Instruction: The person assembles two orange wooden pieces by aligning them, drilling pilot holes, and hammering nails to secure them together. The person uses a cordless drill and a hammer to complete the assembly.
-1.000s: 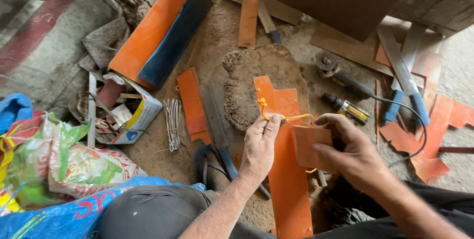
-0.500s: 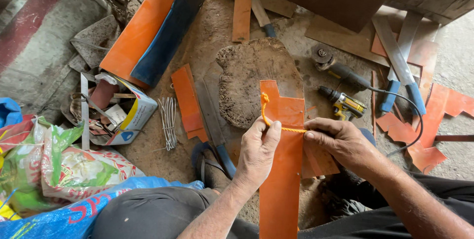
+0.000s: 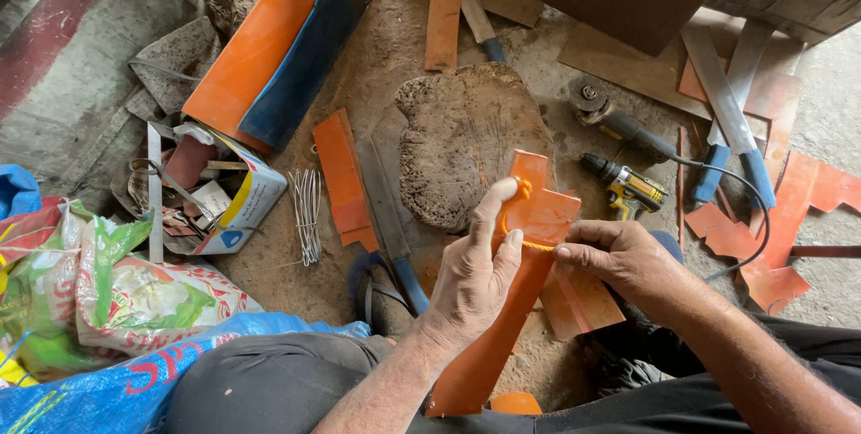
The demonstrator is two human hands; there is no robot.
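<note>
small orange piece lowered from right hand (image 3: 619,259), left hand (image 3: 475,277) thumb raised along orange strip (image 3: 525,246)

Between the fingers (image 3: 502,210) of the left hand (image 3: 471,286) sits a long orange strip (image 3: 502,317), smooth and slightly glossy like plastic sheet, with a thin orange cord (image 3: 518,219) of twisted fibre looped at the fingertips. Just beyond the fingertips lies a wood block (image 3: 462,143), rough, pitted and matt. Past the right hand (image 3: 619,259) the drill (image 3: 628,187) looks like hard yellow and black plastic, and the blades (image 3: 726,93) beyond it are dull grey metal with blue handles. Left of the fingers lie thin bare wires (image 3: 307,214), a worn paper carton (image 3: 238,196) and glossy woven-plastic sacks (image 3: 134,295).
</note>
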